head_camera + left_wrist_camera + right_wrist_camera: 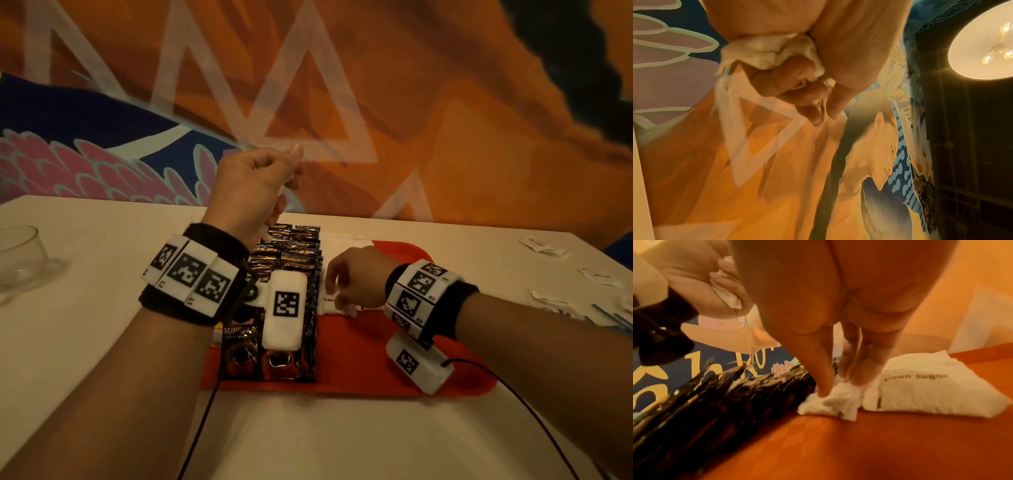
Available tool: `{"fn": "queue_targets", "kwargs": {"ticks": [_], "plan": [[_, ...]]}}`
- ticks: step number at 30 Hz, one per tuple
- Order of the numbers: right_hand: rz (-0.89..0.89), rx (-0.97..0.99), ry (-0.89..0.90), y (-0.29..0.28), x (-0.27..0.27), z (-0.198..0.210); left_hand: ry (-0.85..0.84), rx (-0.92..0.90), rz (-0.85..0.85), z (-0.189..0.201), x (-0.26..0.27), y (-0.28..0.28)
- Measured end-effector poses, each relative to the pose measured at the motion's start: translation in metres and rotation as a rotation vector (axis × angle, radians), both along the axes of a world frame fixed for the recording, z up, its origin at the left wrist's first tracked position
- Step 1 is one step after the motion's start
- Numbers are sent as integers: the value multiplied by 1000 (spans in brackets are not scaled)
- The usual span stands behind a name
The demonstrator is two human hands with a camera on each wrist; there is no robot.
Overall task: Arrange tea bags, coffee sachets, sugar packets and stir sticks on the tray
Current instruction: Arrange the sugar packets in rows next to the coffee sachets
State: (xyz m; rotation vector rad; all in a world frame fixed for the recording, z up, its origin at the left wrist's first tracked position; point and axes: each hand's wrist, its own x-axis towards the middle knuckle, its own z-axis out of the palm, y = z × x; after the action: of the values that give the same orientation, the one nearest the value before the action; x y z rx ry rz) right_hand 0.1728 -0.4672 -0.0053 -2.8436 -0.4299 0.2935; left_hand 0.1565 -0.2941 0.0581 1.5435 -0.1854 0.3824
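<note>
A red tray (359, 356) lies on the white table. Black coffee sachets (291, 253) lie in overlapping rows along its left side. White brown sugar packets (925, 386) lie beside them in a row. My right hand (337, 291) reaches down onto the tray, thumb and fingers pinching the nearest white sugar packet (834, 399) next to the sachets. My left hand (274, 178) is raised above the tray's far left, fingers curled round a bunch of white packets (772, 47).
A clear glass cup (20, 260) stands at the table's left edge. Several loose white packets (548, 250) lie on the table at the right. A painted wall rises just behind the table. Black cables (513, 404) trail from my wrists toward me.
</note>
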Motion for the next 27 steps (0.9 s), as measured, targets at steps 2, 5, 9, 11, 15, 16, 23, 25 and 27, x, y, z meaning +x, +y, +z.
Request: {"fn": "queue_targets", "kwargs": {"ticks": [2,5,9,11,15,16,23,25,27], "plan": [[19,-51,27,2,1,-4,9,-11,-29,0,0,-1],[30,-62,20,3,1,-5,36,-30,-61,0,1,-2],[15,37,-3,-4,0,4,77,-57,-116,-1,3,-3],[-8,148,-2,-7,0,14,99,-75,-159,-1,3,-4],[14,430,-59,-6,-3,35,143,-132,-224,-2,2,-8],[26,533,-114,-5,-4,40,150,-136,-223,-2,2,-8],[-21,1157,-283,4,-9,59,164,-88,-225,-6,-1,-11],[-36,1175,-228,6,-9,56,167,-32,-231,-7,-1,-12],[-10,1129,-209,6,-9,51,158,1,-259,-7,-2,-14]]}}
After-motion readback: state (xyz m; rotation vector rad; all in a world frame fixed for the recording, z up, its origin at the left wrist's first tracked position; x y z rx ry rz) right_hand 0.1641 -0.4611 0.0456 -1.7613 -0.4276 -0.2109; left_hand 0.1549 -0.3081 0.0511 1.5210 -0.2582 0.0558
